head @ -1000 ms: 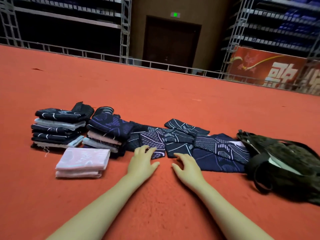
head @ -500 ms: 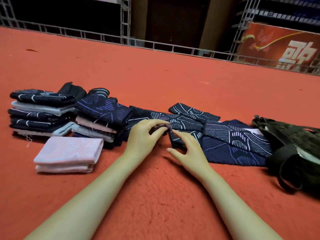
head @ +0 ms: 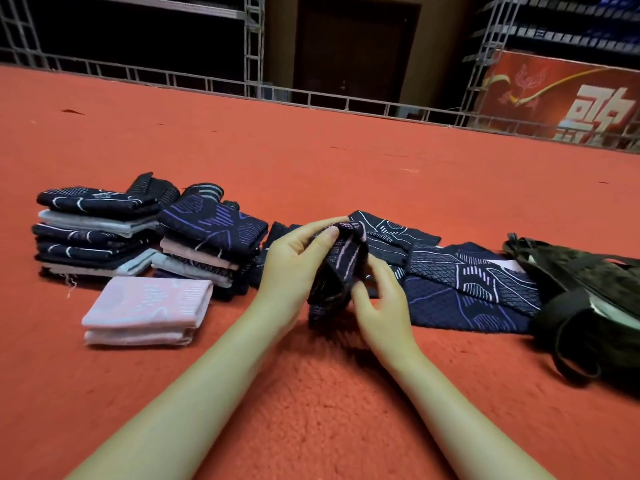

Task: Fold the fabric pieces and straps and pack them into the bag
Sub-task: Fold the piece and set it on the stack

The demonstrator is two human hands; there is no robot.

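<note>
A dark patterned fabric piece hangs lifted off the red carpet between my hands. My left hand pinches its top edge with thumb and fingers. My right hand grips its lower part from the right. Behind them, unfolded dark blue patterned pieces lie spread on the carpet. A dark green bag with black straps lies open at the right. Two stacks of folded dark and light pieces stand at the left, with a folded pink piece in front of them.
Red carpet covers the floor around me and stretches far ahead. A metal rail bounds its far edge, with scaffolding, a dark doorway and a red banner beyond.
Both hands went from resting flat on the carpet to picking up the dark patterned piece; it is now raised and partly bunched between them. The view has shifted closer and lower.
</note>
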